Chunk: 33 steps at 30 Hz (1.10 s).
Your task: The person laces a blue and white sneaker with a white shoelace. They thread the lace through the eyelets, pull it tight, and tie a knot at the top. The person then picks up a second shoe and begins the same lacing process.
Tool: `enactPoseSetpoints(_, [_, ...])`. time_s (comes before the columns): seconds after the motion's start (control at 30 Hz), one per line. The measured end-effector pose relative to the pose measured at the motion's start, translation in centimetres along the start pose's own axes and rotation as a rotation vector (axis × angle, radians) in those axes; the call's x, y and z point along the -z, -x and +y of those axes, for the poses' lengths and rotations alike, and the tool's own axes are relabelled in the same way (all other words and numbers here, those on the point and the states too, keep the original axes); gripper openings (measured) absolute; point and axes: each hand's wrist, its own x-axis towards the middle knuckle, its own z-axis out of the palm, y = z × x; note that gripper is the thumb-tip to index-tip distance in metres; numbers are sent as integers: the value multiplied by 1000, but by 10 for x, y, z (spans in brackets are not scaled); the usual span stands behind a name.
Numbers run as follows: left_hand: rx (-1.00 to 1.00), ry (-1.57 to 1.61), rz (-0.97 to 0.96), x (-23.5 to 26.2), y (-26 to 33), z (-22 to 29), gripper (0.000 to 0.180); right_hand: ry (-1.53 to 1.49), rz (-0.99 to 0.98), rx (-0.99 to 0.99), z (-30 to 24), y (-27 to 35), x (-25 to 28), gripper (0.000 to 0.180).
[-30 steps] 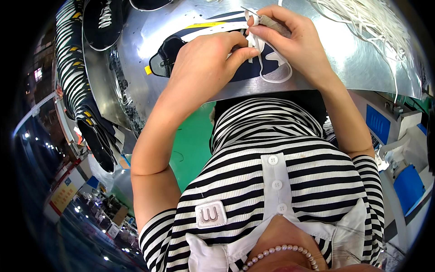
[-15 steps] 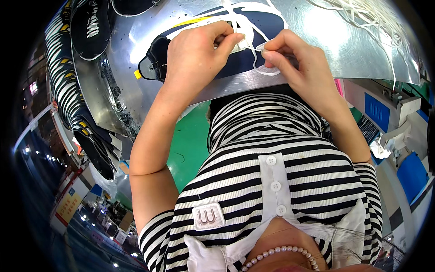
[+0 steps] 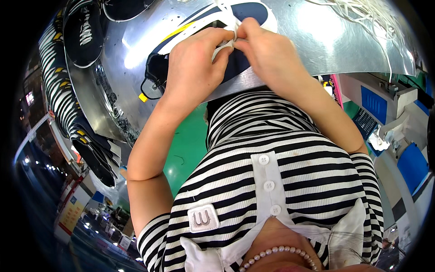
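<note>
A navy shoe upper point(image 3: 250, 12) with white and yellow trim lies on the metal table, its black-lined heel opening toward the left. White shoelace point(image 3: 230, 20) runs over its lacing area. My left hand point(image 3: 195, 65) is pinched on the lace above the shoe's middle. Meeting it there, my right hand point(image 3: 274, 61) pinches the same lace, fingertips close to the left ones. Both hands hide the near side of the shoe and the exact run of the lace.
Loose white laces point(image 3: 362, 16) are heaped at the table's far right. Dark shoe pieces point(image 3: 84, 34) lie at the far left, beside a long row of stacked striped uppers point(image 3: 59, 86). The metal table's curved edge point(image 3: 317, 74) is close to my body.
My right hand has moved left to meet my left hand at the lace, drawing in its loose loop. The shoe has turned slightly, its heel end now lower.
</note>
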Motion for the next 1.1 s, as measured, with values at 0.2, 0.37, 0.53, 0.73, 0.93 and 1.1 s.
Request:
enactPoseSetpoints(0.2, [-318,-235,170,9,27,-2,17,-503,59,-227,32,16,99,22])
enactPoseSetpoints(0.37, [-130,-35,201,10,28,12,16,-608,-38,-264,39,-20,54,45])
enactPoseSetpoints(0.53, [763,818,-441,41,18,-3,48,-574,113,25,18,-16,35,56])
enactPoseSetpoints(0.73, [744,899,-366,26,9,-14,19,-540,117,-16,17,-16,29,55])
enactPoseSetpoints(0.93, [581,659,16,13,8,-23,14,-787,48,-316,20,-11,39,54])
enactPoseSetpoints(1.1, [545,802,-115,16,3,-22,16,-769,24,-324,21,-13,37,52])
